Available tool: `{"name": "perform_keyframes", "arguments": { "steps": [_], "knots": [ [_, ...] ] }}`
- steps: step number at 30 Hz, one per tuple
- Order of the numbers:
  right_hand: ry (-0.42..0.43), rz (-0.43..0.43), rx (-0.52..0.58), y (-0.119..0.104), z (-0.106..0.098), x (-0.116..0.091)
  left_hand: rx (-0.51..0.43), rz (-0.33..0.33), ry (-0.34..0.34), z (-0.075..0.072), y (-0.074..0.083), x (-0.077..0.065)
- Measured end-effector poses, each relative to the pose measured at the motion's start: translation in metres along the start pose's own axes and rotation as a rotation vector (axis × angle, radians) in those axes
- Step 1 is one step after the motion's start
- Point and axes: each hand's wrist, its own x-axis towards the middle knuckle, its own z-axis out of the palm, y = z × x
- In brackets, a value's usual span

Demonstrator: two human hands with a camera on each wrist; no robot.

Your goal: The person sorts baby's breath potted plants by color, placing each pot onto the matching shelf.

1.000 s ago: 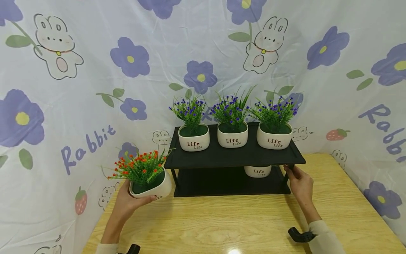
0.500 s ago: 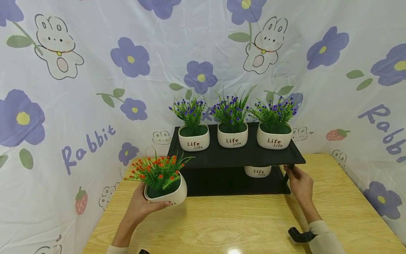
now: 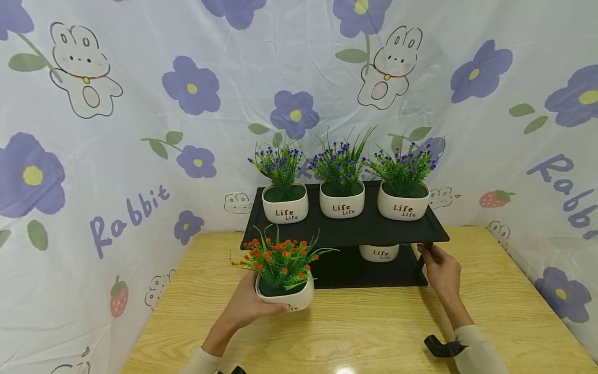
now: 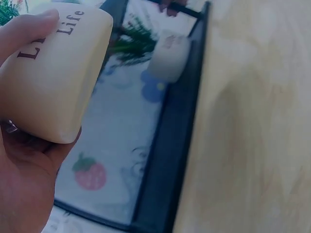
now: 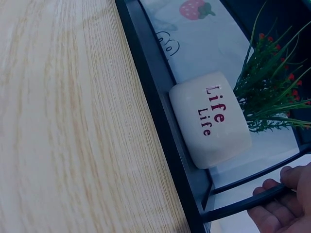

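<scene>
My left hand (image 3: 246, 302) grips a white pot of orange-red artificial flowers (image 3: 286, 297), thumb on its front and fingers round the left side and underneath. The pot is tilted a little and held in the air before the left half of a black two-tier shelf (image 3: 348, 236). At the shelf's right front leg (image 5: 245, 204), my right hand (image 3: 444, 272) holds on, fingers curled round it. On the lower tier, towards the right, stands another white pot with red flowers (image 5: 211, 121); the top tier hides its flowers from the head view.
Three white pots with purple flowers stand in a row on the top tier: left pot (image 3: 286, 205), middle pot (image 3: 342, 200), right pot (image 3: 404, 201). The shelf stands on a wooden table (image 3: 355, 327). A patterned cloth (image 3: 261, 62) hangs behind and at the sides.
My left hand has carried the orange-red flower pot to the right, from beside the shelf's left end to in front of it, turning it more upright. The right hand stays on the shelf leg.
</scene>
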Motion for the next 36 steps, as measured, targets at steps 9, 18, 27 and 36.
{"name": "perform_keyframes", "arguments": {
  "steps": [9, 18, 27, 36],
  "knots": [
    [0.008, -0.006, 0.014, 0.002, 0.001, 0.001, 0.003, -0.013, -0.105, 0.041, -0.019, 0.018],
    [0.010, -0.013, 0.007, 0.004, 0.001, 0.001, 0.019, -0.042, -0.117, 0.065, -0.048, 0.036],
    [0.014, -0.012, 0.005, 0.003, 0.001, 0.000, -0.035, -0.062, -0.092, 0.069, -0.065, 0.049],
    [0.008, -0.003, 0.017, 0.000, 0.001, -0.001, -0.013, -0.109, -0.046, 0.068, -0.075, 0.062]
  ]
}}
